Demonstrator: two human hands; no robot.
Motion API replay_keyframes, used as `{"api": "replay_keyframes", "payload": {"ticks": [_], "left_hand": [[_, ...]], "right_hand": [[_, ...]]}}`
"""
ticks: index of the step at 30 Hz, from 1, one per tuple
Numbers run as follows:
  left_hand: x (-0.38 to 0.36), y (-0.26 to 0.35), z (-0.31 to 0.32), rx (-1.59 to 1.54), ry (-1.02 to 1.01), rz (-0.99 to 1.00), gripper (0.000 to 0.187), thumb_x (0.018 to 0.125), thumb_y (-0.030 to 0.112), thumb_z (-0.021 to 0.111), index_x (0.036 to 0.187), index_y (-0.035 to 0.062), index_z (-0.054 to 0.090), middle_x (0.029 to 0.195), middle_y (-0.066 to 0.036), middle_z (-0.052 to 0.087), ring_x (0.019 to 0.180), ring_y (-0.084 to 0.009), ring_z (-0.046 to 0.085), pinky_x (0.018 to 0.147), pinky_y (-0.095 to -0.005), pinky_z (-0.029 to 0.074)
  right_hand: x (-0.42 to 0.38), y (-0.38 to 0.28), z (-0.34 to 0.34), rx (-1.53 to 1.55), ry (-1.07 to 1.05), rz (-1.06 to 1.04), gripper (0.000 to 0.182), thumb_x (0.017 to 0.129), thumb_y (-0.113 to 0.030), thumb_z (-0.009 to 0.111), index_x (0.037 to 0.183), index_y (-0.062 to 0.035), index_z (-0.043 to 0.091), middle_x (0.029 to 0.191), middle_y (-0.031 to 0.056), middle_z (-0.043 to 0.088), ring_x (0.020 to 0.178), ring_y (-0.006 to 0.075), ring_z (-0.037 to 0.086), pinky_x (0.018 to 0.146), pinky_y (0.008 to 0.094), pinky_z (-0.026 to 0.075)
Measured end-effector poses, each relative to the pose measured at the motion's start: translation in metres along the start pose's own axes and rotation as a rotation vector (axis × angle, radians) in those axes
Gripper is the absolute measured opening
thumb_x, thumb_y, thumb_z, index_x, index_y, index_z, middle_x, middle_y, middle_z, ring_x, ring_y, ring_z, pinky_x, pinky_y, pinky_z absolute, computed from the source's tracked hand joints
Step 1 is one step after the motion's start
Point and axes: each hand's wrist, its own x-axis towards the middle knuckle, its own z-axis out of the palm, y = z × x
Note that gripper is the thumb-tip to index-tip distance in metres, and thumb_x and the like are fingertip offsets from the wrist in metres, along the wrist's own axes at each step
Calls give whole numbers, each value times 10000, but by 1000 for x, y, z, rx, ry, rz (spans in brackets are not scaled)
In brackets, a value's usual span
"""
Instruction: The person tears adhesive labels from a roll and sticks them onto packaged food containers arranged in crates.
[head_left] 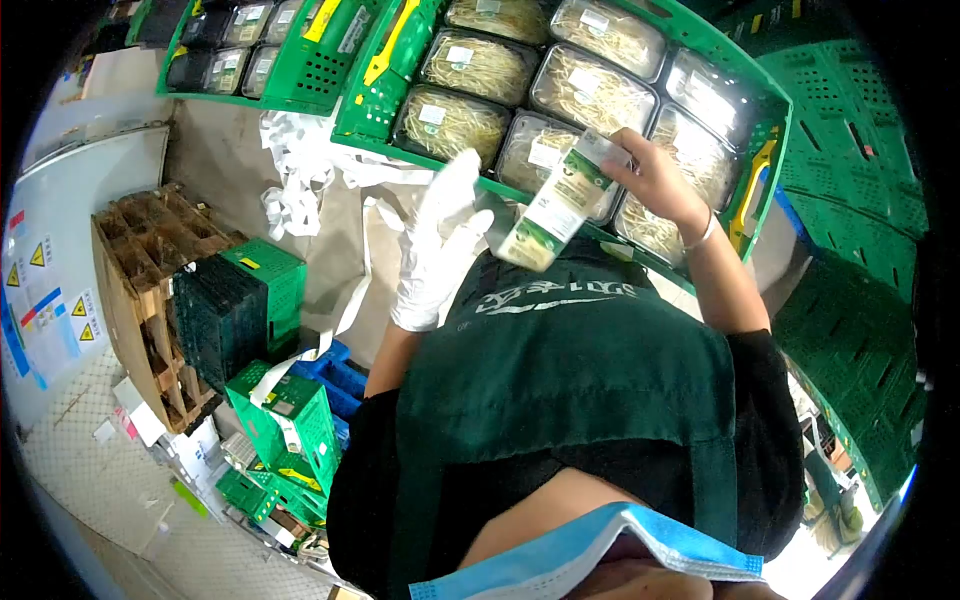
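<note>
My right hand, bare with a band at the wrist, grips the upper end of a green-and-white printed packaging sleeve. The sleeve slants down toward my apron, in front of the crate's near edge. My left hand wears a white glove; its fingers are spread, with nothing in them, just left of the sleeve. Beyond both hands, a green crate holds several clear-lidded trays of bean sprouts, many with a white label on the lid. The sleeve overlaps one front tray in this view.
Another green crate with packed trays stands at the upper left. White strips hang and lie by the crate. Left are wooden pallets and stacked crates. Tall green crate stacks rise on the right.
</note>
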Motion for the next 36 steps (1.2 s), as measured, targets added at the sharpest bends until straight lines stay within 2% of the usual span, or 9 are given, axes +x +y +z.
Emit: {"api": "replay_keyframes", "payload": {"ticks": [5,11,15,17,21,25,28,32,36], "left_hand": [[56,45,32,513,-318,709,909,606,160,720,1305,16,157,1292,-206,283,1156,-305,347,949,-361,313],[19,-19,41,-166,-319,100,698,671,103,668,1262,49,299,1109,-135,475,976,-193,500,789,-268,423],[0,15,5,186,-328,-212,160,739,9,557,887,-49,543,833,-56,561,760,-152,534,664,-257,439],[-5,21,-20,162,-283,-450,215,732,-20,541,943,-60,545,917,-76,573,806,-164,550,700,-259,442],[-7,10,-37,-13,-222,-270,226,702,78,607,906,-14,573,798,-39,585,694,-93,527,609,-223,423],[1,6,-24,-307,-190,-401,345,719,71,590,1039,-34,517,975,-81,577,893,-133,530,763,-237,422],[11,-10,-5,-262,-308,-202,483,784,55,496,1224,-53,330,1176,-147,459,1055,-182,464,884,-278,372],[14,-11,21,-364,-328,-254,449,791,121,489,1192,-46,377,1105,-140,516,981,-173,510,841,-266,390],[17,-14,33,249,-309,86,132,779,87,521,869,7,576,783,-100,567,719,-162,547,617,-277,429]], "right_hand": [[-2,-63,-21,158,-56,-314,141,738,-84,597,829,8,542,717,134,551,665,240,550,615,305,438],[-2,-57,-32,140,232,-111,112,736,-121,619,817,-43,619,644,59,580,538,79,493,509,202,400],[14,-15,-51,-7,683,-2,115,767,-117,588,801,-8,604,662,13,582,565,47,467,528,194,396],[15,14,-57,384,494,8,194,752,-157,603,850,6,564,700,81,577,630,104,518,597,223,422],[0,44,30,-43,-67,64,348,732,-234,599,967,-15,466,895,164,545,808,281,546,705,356,437],[5,88,91,-536,114,-124,453,740,-320,568,1048,-21,425,912,164,506,806,292,532,707,376,430],[7,59,61,-801,-13,134,593,739,-436,524,1170,-55,379,922,158,516,791,287,540,667,361,434],[-9,-17,20,76,-131,140,301,748,-290,587,876,-18,567,678,130,581,673,217,594,599,312,460],[-23,-43,24,260,-73,-83,221,709,-207,638,803,-18,573,677,103,576,614,196,565,589,298,456]]}}
